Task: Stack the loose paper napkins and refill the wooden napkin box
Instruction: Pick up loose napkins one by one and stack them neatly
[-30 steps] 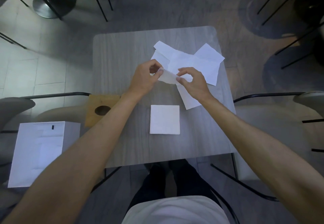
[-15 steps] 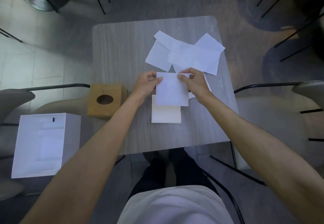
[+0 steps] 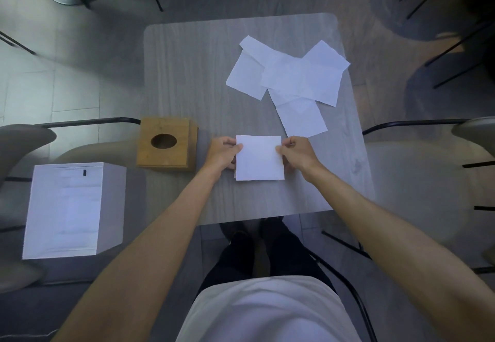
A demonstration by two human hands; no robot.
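Napkin [image 3: 259, 158] lower now, both hands [image 3: 222, 152] [image 3: 296, 154] pinching

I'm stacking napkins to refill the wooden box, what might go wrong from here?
The top napkin, pinched by the left hand and right hand, shows a sliver beneath its left edge, so it may land skewed. The wooden box sits right at the left edge of the table; a bump might knock it off.

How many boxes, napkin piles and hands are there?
Boxes: 2, the brown wooden napkin box with an oval hole and the white box beside the table.
Napkin piles: 2, the neat square stack of white paper napkins and the scattered white heap.
Hands: 2, the left hand and the right hand, both pinching the neat stack.
Total: 6
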